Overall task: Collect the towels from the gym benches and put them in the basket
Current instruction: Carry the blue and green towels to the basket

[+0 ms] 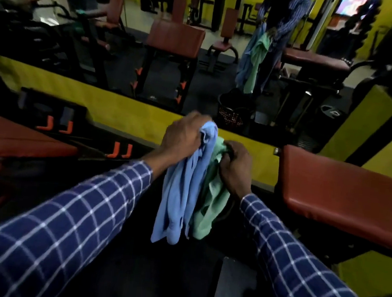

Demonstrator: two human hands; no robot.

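My left hand [184, 135] grips the top of a light blue towel [180, 195] that hangs down in front of me. My right hand [235, 169] is closed on a green towel [210, 210], which hangs right beside the blue one and partly behind it. Both towels dangle over the dark floor between two brown padded benches, one to the left [9, 143] and one to the right [345, 195]. A dark basket [232, 111] shows only as a reflection in the wall mirror ahead; the real basket is hidden, probably below the towels.
A large mirror [152, 47] above a yellow ledge [126, 114] reflects me, the towels and more gym benches and machines. A rack with orange hooks [117, 151] sits left of my hands. A dark plate [230, 292] lies on the floor.
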